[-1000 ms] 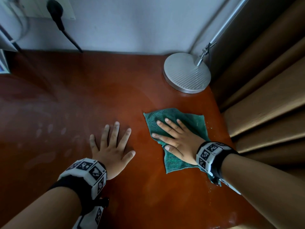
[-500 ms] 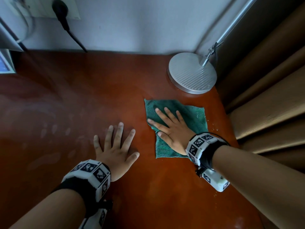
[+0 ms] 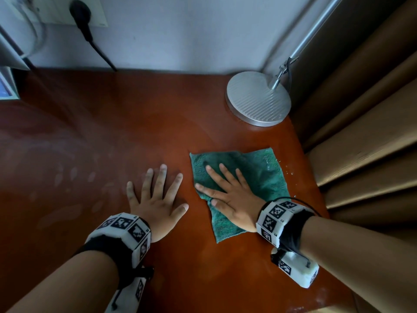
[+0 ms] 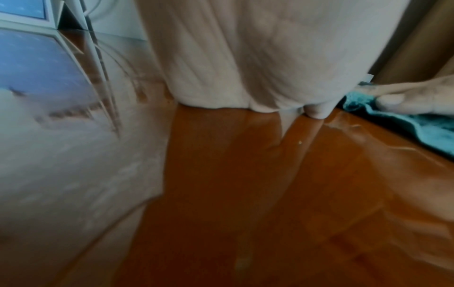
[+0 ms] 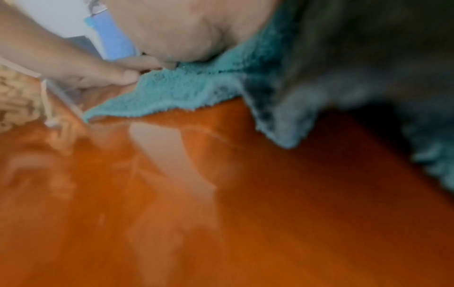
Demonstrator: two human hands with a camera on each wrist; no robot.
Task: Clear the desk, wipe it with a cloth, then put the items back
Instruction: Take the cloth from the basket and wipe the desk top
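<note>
Soft, limp and probably damp, the green cloth lies flat on the counter near its right edge, pressed under the right grip, fingers straight and spread, with the left grip flat and empty beside it; it should slide under palm pressure or lift by a pinched corner.

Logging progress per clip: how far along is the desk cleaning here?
Clearing looks done: the desk shows little but the lamp base. In hand: the right hand presses the green cloth flat, wiping; the left hand rests flat beside it. Left: pale smudges at left, then returning the items.
</note>
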